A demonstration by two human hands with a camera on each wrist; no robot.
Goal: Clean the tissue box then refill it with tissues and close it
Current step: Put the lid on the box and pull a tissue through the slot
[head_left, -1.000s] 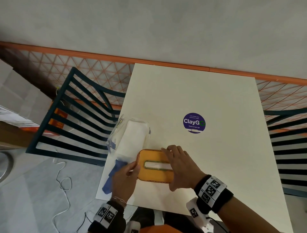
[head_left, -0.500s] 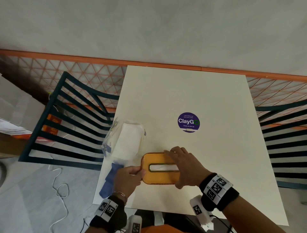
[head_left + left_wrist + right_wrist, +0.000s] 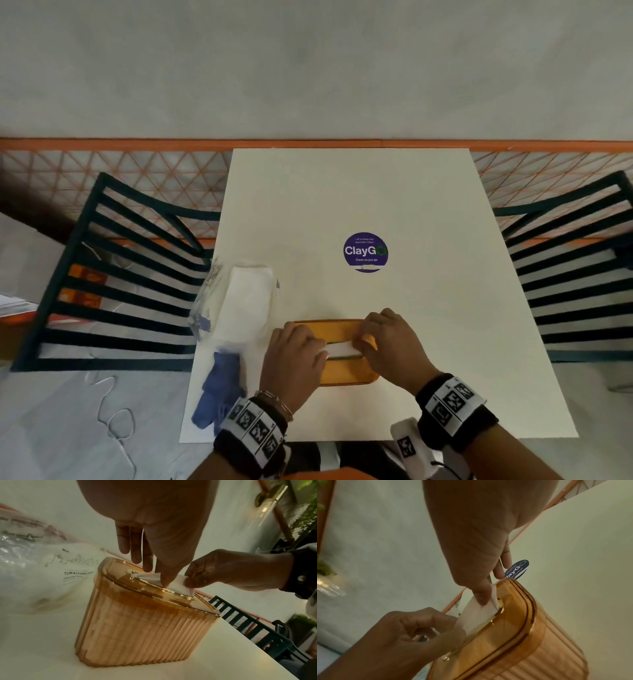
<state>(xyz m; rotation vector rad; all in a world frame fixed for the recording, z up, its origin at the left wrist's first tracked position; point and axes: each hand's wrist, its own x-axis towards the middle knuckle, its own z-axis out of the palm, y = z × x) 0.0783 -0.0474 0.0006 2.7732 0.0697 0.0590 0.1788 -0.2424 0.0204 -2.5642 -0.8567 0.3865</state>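
Note:
The amber ribbed tissue box point(image 3: 346, 375) stands near the table's front edge with its lid on. A white tissue point(image 3: 339, 349) sticks up out of the gold-rimmed slot. My left hand point(image 3: 318, 353) pinches the tissue's left part, and my right hand point(image 3: 359, 342) pinches its right part. In the left wrist view the left hand point(image 3: 163, 581) comes down onto the tissue point(image 3: 178, 587) above the box point(image 3: 145, 628). In the right wrist view the right hand point(image 3: 482, 599) pinches the tissue point(image 3: 476, 616) at the slot end of the box point(image 3: 522, 642).
A clear plastic pack of white tissues point(image 3: 246, 305) lies left of the box, and a blue cloth point(image 3: 219, 390) lies at the table's front left corner. A purple round sticker point(image 3: 365, 252) is on the table point(image 3: 445, 308). Dark slatted chairs point(image 3: 120, 291) flank both sides.
My left hand left the box's left end and my right hand lifted off the lid. Both now pinch the tissue at the slot, which stands out further.

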